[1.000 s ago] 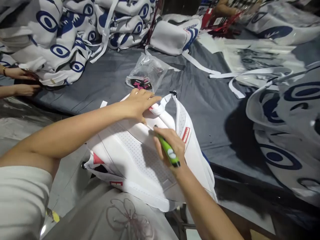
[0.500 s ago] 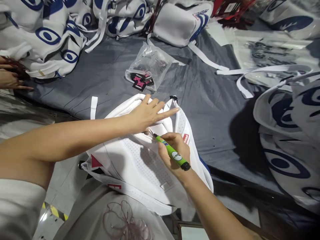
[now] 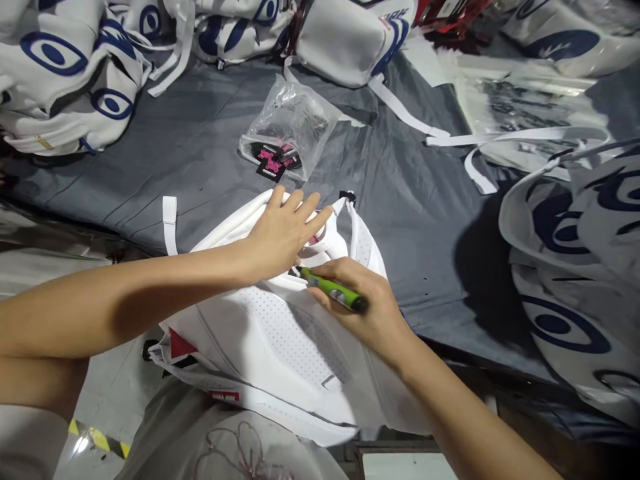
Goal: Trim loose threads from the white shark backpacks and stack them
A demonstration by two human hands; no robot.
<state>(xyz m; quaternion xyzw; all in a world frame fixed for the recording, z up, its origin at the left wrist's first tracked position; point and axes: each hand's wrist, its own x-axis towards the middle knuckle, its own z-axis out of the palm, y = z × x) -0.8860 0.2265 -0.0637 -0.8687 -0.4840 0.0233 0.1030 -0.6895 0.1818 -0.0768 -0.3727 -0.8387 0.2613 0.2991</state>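
A white backpack (image 3: pixel 240 340) leans between my lap and the table edge, its dotted mesh panel facing me. My left hand (image 3: pixel 283 233) lies over its top edge, fingers spread across the fabric and thumb tucked under, gripping the material. In my right hand (image 3: pixel 355 287) is a green pen (image 3: pixel 333 288) with a black end, its tip against the bag close to my left thumb. What the tip touches is too small to make out. A red patch (image 3: pixel 180 343) shows on the bag's left side.
The table has a dark grey cloth (image 3: pixel 200 133). On it lies a clear plastic bag (image 3: pixel 305 120) with black and pink tags (image 3: pixel 273 163). White bags with blue eye prints (image 3: pixel 55 53) are piled at the left, more (image 3: pixel 565 327) at the right. A white strap (image 3: pixel 410 113) trails across the cloth.
My right hand has tilted the green pen flatter and moved its tip slightly left. My left index finger has drawn in. The view has shifted a little, and another person's hand at far left has mostly left it.
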